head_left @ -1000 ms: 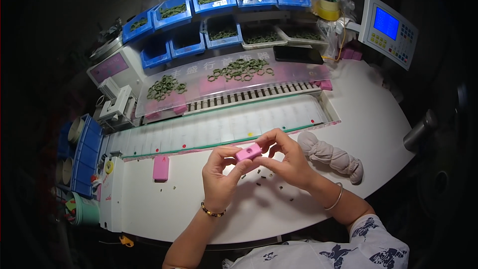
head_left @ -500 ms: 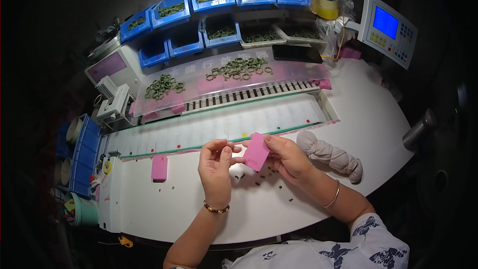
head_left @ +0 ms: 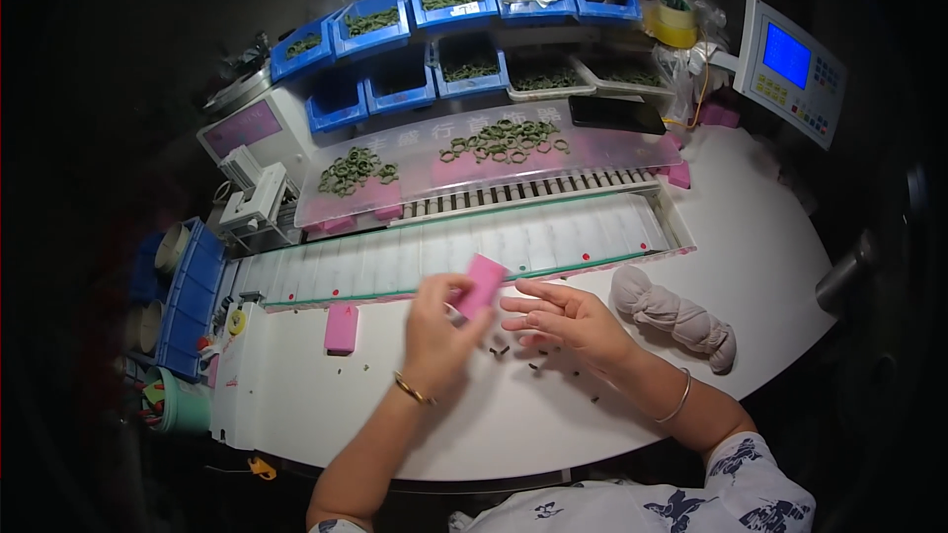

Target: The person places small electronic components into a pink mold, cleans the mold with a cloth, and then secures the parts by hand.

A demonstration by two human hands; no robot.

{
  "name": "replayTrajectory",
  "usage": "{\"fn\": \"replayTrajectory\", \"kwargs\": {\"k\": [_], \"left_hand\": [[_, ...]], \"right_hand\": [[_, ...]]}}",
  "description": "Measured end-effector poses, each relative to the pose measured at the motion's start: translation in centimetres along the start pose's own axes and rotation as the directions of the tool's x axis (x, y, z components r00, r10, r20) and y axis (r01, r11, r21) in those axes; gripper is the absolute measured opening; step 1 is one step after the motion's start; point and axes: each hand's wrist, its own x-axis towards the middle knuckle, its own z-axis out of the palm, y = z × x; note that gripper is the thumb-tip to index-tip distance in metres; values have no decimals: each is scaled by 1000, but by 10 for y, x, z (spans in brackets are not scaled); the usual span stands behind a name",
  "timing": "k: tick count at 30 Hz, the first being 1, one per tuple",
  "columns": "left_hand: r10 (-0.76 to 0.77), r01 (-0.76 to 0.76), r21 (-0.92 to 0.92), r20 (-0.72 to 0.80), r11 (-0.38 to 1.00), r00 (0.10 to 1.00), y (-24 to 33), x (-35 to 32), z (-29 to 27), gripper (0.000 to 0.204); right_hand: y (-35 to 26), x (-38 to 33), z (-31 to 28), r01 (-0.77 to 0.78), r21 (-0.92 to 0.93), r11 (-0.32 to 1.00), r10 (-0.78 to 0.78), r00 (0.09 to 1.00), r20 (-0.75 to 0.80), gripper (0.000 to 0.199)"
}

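Observation:
A pink rectangular block [head_left: 483, 286] is in my left hand [head_left: 440, 334], held up over the white table with fingers around its lower left side; it is slightly blurred. Beside it, my right hand [head_left: 573, 321] is open, fingers stretched toward the block and apart from it. Small dark bits [head_left: 501, 350] lie scattered on the table below my hands. A second pink block [head_left: 341, 330] rests on the table to the left. On the right, next to my right hand, lies a twisted grey cloth [head_left: 676, 316].
Behind my hands runs a white conveyor belt [head_left: 444, 255] with green edges. A clear shelf [head_left: 420, 173] above it carries piles of green rings [head_left: 504, 141]. Blue bins [head_left: 370, 35] stand at the back, a control panel [head_left: 790, 69] at the right, a green bucket [head_left: 186, 405] at the left.
The pink block has passed from my right hand to my left. My right hand has let go and its fingers have opened. The whole view has shifted slightly.

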Motion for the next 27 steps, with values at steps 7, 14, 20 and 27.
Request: {"fn": "replayTrajectory", "kwargs": {"k": [7,14,20,27], "left_hand": [[-134,232,489,-227,841,965,-93,45,-45,43],[-93,207,530,-234,823,968,-95,52,-50,47],[-13,327,663,-432,673,902,-87,-11,-91,52],[-244,259,420,-89,870,966,-68,-47,-86,55]], "right_hand": [[-7,-2,2,-30,-79,996,28,999,-28,52],[-9,-4,3,-25,-156,988,18,999,-46,45],[-14,-3,-1,27,-183,983,-41,996,-74,39],[-14,-3,9,13,-225,974,-30,997,-69,38]]}}
